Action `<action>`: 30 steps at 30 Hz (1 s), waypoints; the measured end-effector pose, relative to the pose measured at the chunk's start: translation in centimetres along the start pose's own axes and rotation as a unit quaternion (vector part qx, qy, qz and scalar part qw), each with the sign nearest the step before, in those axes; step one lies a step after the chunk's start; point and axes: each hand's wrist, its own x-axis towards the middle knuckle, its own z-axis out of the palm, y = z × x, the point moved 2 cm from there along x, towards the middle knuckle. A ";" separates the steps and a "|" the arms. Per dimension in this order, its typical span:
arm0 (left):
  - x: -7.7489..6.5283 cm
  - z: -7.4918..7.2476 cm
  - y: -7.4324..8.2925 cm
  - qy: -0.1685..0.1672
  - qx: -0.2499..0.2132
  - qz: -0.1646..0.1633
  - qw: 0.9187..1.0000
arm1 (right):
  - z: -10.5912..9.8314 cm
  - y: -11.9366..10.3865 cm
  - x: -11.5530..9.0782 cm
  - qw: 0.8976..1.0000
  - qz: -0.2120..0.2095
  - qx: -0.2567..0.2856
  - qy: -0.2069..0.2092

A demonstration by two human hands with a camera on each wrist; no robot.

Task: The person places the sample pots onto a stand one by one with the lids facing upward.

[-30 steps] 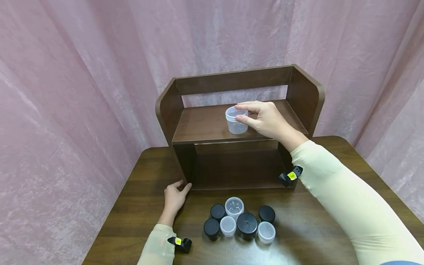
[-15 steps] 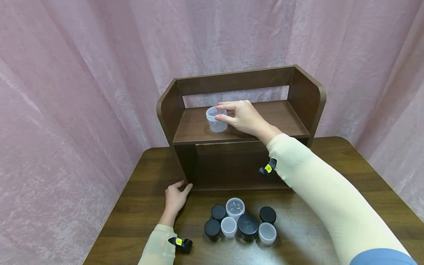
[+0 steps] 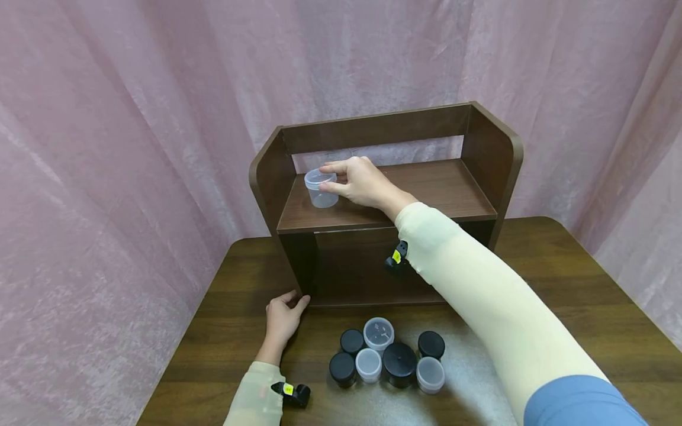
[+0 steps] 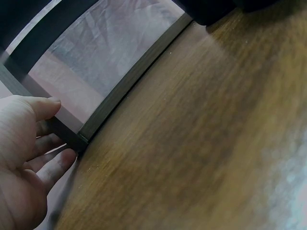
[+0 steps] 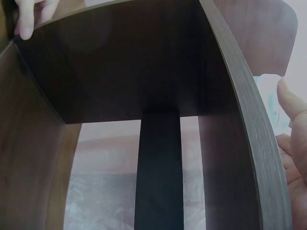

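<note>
My right hand (image 3: 362,182) pinches a clear plastic jar (image 3: 321,198) between thumb and fingers, upright at the left part of the top board of a brown wooden shelf (image 3: 426,189). In the right wrist view, the hand shows at the right edge with part of the jar (image 5: 271,98), beyond the board's front edge. My left hand (image 3: 282,322) grips the bottom front corner of the shelf's left side. In the left wrist view, its fingers (image 4: 45,106) lie on both sides of that side panel (image 4: 67,127).
On the table (image 3: 213,355) in front of the shelf stand several jars, some with black lids (image 3: 399,360), others with whitish lids (image 3: 368,362). A single black-lidded jar (image 3: 431,343) stands behind a whitish one (image 3: 430,373) at the right. Pink curtains (image 3: 160,118) hang behind.
My right hand has carried the clear jar leftward along the top board, from near its middle to close by the left side panel. The left hand has stayed at the shelf corner.
</note>
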 end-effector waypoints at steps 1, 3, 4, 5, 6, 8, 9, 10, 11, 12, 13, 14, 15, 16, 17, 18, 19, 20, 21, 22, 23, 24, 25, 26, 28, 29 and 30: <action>0.0 -0.1 0.0 0.001 -0.001 0.001 1.000 | 0.1 -0.1 0.2 1.000 -0.001 -0.001 -0.003; 0.0 -0.2 0.0 0.002 -0.001 0.003 1.000 | 0.3 -0.1 0.4 1.000 -0.003 0.003 -0.006; 0.0 -0.2 0.0 0.003 -0.001 0.003 1.000 | 0.3 -0.2 0.5 1.000 -0.003 0.007 -0.006; 0.0 -0.2 0.0 0.003 -0.001 0.003 1.000 | 0.5 -0.1 0.6 1.000 -0.004 0.011 -0.006; 0.0 -0.2 0.0 0.003 0.000 0.002 1.000 | 0.6 -0.1 0.7 1.000 -0.004 0.017 -0.006; -0.1 -0.2 0.0 0.002 0.001 0.002 1.000 | 0.8 0.0 0.8 1.000 -0.004 0.028 -0.004; -0.1 -0.2 0.0 0.001 0.003 0.002 1.000 | 0.9 0.0 0.8 0.999 -0.004 0.032 -0.001; -0.2 -0.1 0.0 0.000 0.004 0.001 1.000 | 1.0 0.0 0.9 0.999 -0.005 0.036 0.002; -0.2 -0.1 0.0 -0.001 0.005 0.001 1.000 | 1.1 0.0 0.9 0.999 -0.007 0.039 0.007; -0.2 -0.1 0.1 -0.001 0.006 0.001 1.000 | 1.2 0.0 0.9 0.999 -0.008 0.041 0.011; -0.2 0.0 0.1 -0.002 0.006 0.001 1.000 | 1.2 0.0 0.9 0.999 -0.009 0.042 0.017; -0.2 0.0 0.2 -0.002 0.006 0.001 1.000 | 1.3 0.0 0.9 0.999 -0.011 0.043 0.022; -0.2 0.0 0.2 -0.002 0.005 0.001 1.000 | 1.4 0.0 0.9 0.999 -0.012 0.043 0.027; -0.2 0.0 0.3 -0.002 0.003 0.000 1.000 | 1.5 0.0 0.9 0.998 -0.013 0.043 0.031; -0.2 0.0 0.4 -0.002 0.002 0.001 1.000 | 1.6 0.0 0.9 0.998 -0.015 0.042 0.035; -0.3 0.0 0.4 -0.003 0.001 0.001 1.000 | 1.7 0.0 0.9 0.998 -0.014 0.040 0.039; -0.2 0.0 0.5 -0.004 0.000 0.002 1.000 | 1.8 0.0 0.9 0.998 -0.015 0.039 0.043; -0.2 0.0 0.5 -0.004 0.001 0.002 1.000 | 1.8 0.1 0.8 0.998 -0.014 0.041 0.045; -0.3 0.0 0.5 -0.004 0.001 0.003 1.000 | 1.9 0.1 0.8 0.998 -0.012 0.044 0.048; -0.3 0.0 0.5 -0.004 0.001 0.002 1.000 | 2.1 0.1 0.7 0.998 -0.012 0.046 0.050; -0.3 0.1 0.5 -0.004 0.001 0.002 1.000 | 2.1 0.2 0.7 0.997 -0.012 0.050 0.051; -0.3 0.1 0.5 -0.004 0.001 0.002 1.000 | 2.2 0.2 0.6 0.997 -0.012 0.055 0.052; -0.4 0.1 0.5 -0.004 0.000 0.002 1.000 | 2.3 0.2 0.6 0.997 -0.013 0.060 0.053; -0.4 0.0 0.5 -0.004 0.000 0.001 1.000 | 2.4 0.2 0.5 0.996 -0.013 0.064 0.053; -0.5 0.0 0.5 -0.005 -0.001 0.003 1.000 | 2.5 0.2 0.5 0.996 -0.016 0.067 0.055; -0.5 0.0 0.5 -0.005 -0.001 0.002 1.000 | 2.5 0.2 0.4 0.996 -0.017 0.066 0.055; -0.6 0.0 0.5 -0.006 0.000 0.002 1.000 | 2.5 0.2 0.4 0.996 -0.018 0.065 0.056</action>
